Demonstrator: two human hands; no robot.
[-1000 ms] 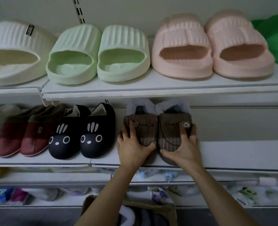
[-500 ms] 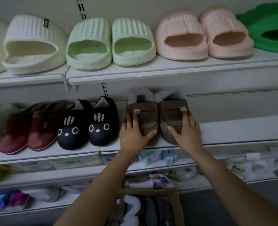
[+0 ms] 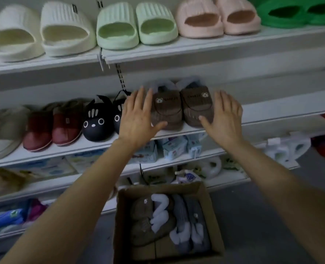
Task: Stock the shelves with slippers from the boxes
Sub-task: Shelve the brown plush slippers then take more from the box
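Both hands (image 3: 180, 119) spread flat, flanking brown slippers (image 3: 182, 107) on shelf (image 3: 272, 115).

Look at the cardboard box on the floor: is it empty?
No, the cardboard box holds brown slippers and grey slippers.

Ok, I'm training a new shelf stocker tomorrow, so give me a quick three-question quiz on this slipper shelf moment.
1. True or false: the left hand and right hand are gripping the brown bear slippers.
2. Which pair stands directly left of the brown pair? A) maroon slippers B) black cat-face slippers C) pink slides
3. Fill in: below the shelves, the open cardboard box holds more brown and ____ slippers.

Key: 1 false, both hands are open beside the pair; 2 B; 3 grey.
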